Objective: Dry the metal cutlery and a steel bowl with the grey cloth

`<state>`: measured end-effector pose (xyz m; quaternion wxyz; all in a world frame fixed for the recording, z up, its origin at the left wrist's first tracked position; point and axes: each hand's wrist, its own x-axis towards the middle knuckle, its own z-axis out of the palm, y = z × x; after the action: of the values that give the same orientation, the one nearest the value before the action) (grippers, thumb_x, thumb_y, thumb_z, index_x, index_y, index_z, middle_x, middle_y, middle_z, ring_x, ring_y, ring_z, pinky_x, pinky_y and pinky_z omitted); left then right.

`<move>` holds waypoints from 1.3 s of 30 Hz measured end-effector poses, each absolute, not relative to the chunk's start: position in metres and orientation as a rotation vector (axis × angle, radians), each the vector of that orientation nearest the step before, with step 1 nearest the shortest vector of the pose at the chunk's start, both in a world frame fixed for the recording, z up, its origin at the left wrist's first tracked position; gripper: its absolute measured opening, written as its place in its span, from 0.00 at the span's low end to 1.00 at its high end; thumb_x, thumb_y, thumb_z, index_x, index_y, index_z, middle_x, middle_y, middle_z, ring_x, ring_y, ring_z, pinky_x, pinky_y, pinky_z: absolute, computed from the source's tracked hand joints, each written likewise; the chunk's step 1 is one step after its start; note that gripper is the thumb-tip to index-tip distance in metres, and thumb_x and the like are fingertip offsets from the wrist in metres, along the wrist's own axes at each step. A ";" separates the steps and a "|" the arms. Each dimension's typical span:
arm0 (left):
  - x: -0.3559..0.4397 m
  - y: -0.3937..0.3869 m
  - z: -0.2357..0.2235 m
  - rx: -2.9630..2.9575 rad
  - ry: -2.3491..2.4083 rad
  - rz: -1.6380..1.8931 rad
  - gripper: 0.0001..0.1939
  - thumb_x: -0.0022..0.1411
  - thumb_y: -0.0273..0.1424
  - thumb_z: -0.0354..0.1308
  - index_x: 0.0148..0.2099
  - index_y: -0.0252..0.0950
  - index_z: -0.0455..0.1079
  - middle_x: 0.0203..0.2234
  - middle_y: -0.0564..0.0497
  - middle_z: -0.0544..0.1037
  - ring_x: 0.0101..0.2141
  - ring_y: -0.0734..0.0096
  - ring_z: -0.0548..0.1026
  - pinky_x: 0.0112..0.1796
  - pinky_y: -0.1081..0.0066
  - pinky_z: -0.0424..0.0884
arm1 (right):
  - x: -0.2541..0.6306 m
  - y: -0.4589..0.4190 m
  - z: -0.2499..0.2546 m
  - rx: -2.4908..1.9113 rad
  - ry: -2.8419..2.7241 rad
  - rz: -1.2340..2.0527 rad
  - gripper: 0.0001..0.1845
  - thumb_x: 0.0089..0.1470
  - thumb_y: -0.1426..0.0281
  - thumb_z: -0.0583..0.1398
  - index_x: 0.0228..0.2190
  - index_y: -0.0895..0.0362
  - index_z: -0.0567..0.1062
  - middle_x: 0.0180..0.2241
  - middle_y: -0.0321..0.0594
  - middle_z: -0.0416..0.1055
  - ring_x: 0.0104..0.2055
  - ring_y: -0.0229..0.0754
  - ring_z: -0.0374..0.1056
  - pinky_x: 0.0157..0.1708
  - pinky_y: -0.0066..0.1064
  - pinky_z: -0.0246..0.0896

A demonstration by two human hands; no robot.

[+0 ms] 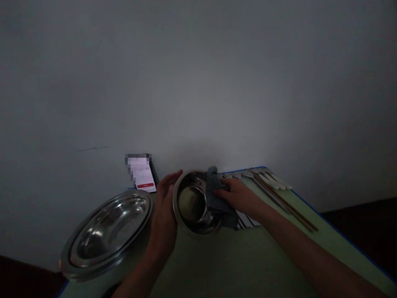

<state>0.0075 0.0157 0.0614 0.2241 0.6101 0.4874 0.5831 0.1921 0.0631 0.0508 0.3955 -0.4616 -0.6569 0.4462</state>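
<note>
A shiny metal bowl (190, 203) is tilted so that its inside faces me, above the table's far part. My left hand (165, 211) grips its left side, with the fingers behind the rim and partly hidden. In my right hand (237, 193) is a grey-blue cloth (215, 191), pinched between thumb and fingers and pressed over the bowl's right rim. The cloth hangs down past the rim and covers part of the bowl's inside.
Nested metal basins (108, 236) sit at the left. A lit phone (142, 174) leans against the wall (198, 82). On the right of the green table (217, 265) lie brown chopsticks (291, 207), white spoons (276, 182) and metal cutlery (245, 221), partly behind my right arm.
</note>
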 end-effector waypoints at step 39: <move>-0.014 0.013 -0.004 1.347 1.628 1.269 0.21 0.64 0.42 0.45 0.57 0.42 0.57 0.53 0.48 0.70 0.56 0.57 0.64 0.54 0.56 0.63 | 0.146 0.037 -0.023 -1.244 -1.506 0.954 0.13 0.54 0.60 0.54 0.32 0.55 0.71 0.33 0.41 0.73 0.37 0.46 0.67 0.38 0.34 0.59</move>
<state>-0.0141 0.0129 -0.0043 0.3321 0.5156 0.6231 0.4855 0.1464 0.0368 -0.0232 0.4651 -0.5067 -0.6131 0.3886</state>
